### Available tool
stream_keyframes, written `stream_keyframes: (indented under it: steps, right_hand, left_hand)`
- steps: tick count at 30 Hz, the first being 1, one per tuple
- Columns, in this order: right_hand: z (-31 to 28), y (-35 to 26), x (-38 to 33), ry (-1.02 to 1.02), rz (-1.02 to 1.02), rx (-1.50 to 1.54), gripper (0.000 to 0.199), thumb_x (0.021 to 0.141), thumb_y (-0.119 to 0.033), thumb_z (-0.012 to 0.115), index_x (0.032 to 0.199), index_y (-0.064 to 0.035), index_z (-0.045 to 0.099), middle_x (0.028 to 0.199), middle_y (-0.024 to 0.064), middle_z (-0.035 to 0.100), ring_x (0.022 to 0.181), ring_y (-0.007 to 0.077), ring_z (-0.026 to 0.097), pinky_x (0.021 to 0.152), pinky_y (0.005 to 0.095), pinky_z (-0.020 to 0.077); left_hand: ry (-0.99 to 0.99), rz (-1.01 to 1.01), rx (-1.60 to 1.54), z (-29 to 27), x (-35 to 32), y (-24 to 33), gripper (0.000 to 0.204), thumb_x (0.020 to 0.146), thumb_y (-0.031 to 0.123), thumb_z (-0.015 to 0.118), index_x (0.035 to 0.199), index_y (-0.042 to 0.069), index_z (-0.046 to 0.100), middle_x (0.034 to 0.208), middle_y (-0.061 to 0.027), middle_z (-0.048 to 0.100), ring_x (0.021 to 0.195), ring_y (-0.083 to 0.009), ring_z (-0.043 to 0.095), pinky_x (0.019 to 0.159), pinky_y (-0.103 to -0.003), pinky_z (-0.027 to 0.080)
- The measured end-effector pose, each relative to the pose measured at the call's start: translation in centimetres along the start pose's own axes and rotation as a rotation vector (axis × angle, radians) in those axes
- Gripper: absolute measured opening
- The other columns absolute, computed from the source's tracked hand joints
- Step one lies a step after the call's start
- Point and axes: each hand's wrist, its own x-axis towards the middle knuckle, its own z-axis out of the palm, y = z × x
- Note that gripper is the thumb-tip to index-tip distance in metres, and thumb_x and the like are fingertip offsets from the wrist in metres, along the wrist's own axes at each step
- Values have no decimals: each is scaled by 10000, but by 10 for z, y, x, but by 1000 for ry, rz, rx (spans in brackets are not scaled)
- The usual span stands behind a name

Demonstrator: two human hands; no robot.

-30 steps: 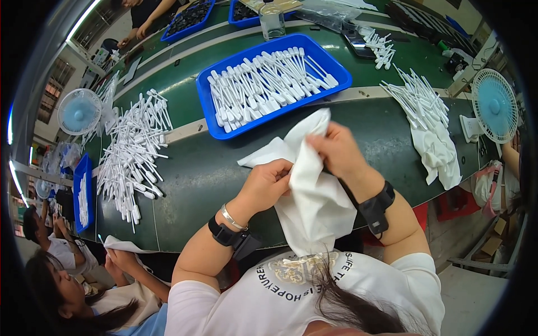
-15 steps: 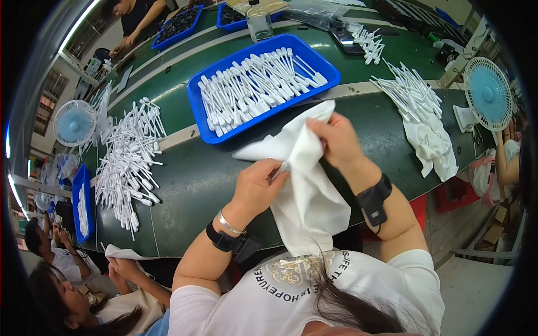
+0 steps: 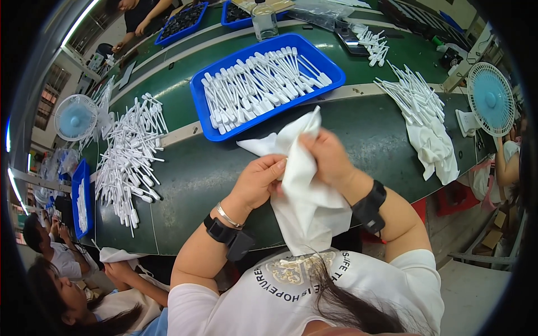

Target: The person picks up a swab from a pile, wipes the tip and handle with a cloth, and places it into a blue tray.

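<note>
A white cloth hangs bunched between my two hands, its lower end draping toward my lap. My left hand pinches its left side with thumb and fingers. My right hand is closed around an upper fold, slightly blurred; a narrow peak of cloth sticks up past its fingers. Whether something slim is wrapped inside the fold is hidden. Just beyond my hands, a blue tray holds many slim white plastic sticks with thicker ends, laid roughly side by side.
A loose heap of similar white sticks lies on the green bench at left. More sticks rest by a crumpled white cloth at right, near a fan. A clear bottle stands behind the tray. Another person sits at lower left.
My right hand has moved a little left and down, nearer my left hand, with the cloth gathered more tightly. The left hand has barely shifted, still pinching the cloth.
</note>
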Motion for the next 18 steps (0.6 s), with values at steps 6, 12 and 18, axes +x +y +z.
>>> stream_keyframes:
  steps: [6, 12, 18]
  right_hand:
    - [15, 12, -10, -119, -34, -357, 225, 883, -186, 509, 1031, -18, 534, 906, 6, 577, 790, 59, 531, 698, 219, 450]
    - [14, 9, -14, -146, 46, -292, 222, 881, -187, 509, 1026, -21, 535, 907, 7, 576, 791, 79, 533, 705, 233, 446]
    - [12, 11, -6, -282, -436, -1001, 229, 875, -202, 494, 1014, -24, 527, 897, 52, 580, 795, 180, 548, 713, 279, 443]
  left_hand:
    - [73, 157, -50, 6, 0, 1, 383, 877, 154, 510, 1203, 30, 352, 990, -58, 525, 712, -94, 537, 594, -199, 443]
    - [-43, 133, -197, 24, -13, 18, 404, 867, 107, 509, 1228, 33, 345, 1164, -83, 414, 775, -101, 524, 646, -224, 446]
    - [183, 535, 572, 4, -13, 23, 215, 872, 105, 503, 1066, 13, 512, 945, -43, 504, 692, -80, 495, 627, -211, 428]
